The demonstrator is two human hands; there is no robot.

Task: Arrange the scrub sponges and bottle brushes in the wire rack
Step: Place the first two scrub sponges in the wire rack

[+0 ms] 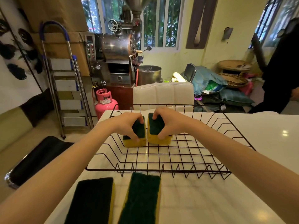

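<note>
A black wire rack [161,171] sits on the white table. Inside it, near the far side, two yellow sponges with dark green scrub tops lie side by side. My left hand [127,125] grips the left sponge [139,131] from above. My right hand [168,122] grips the right sponge [155,126] the same way. Both sponges rest on the rack's wire floor. Two more green-topped sponges lie on the table in front of the rack, one at the left [92,201], one beside it [142,198]. No bottle brush is in view.
The white table [267,135] extends to the right. A white chair [163,92] stands behind the rack. A black stool [37,159] is at the left, a step ladder [64,81] and pink gas cylinder [104,101] behind. A person in black [281,70] stands at far right.
</note>
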